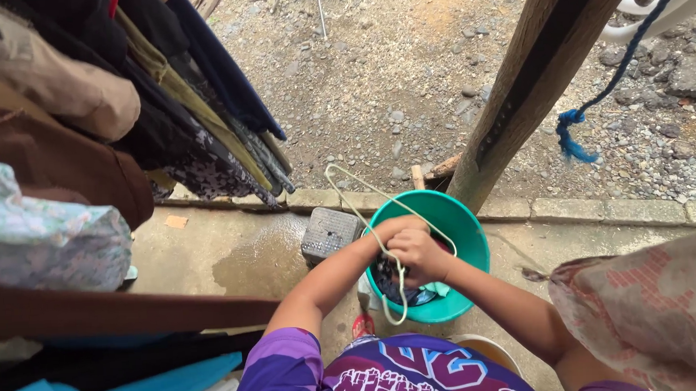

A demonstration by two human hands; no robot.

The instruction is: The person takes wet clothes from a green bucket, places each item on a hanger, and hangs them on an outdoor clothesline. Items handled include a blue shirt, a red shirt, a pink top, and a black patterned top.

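Two hands point(413, 248) over teal basin point(464, 221), fingers clamped on wire hanger point(362, 210), wet concrete floor point(232, 253)

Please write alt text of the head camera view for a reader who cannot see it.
Both hands, left hand and right hand, grip a pale green wire clothes hanger over a round teal plastic basin holding dark wet clothes. Hanging garments fill the left; a slanted wooden post rises from gravel.
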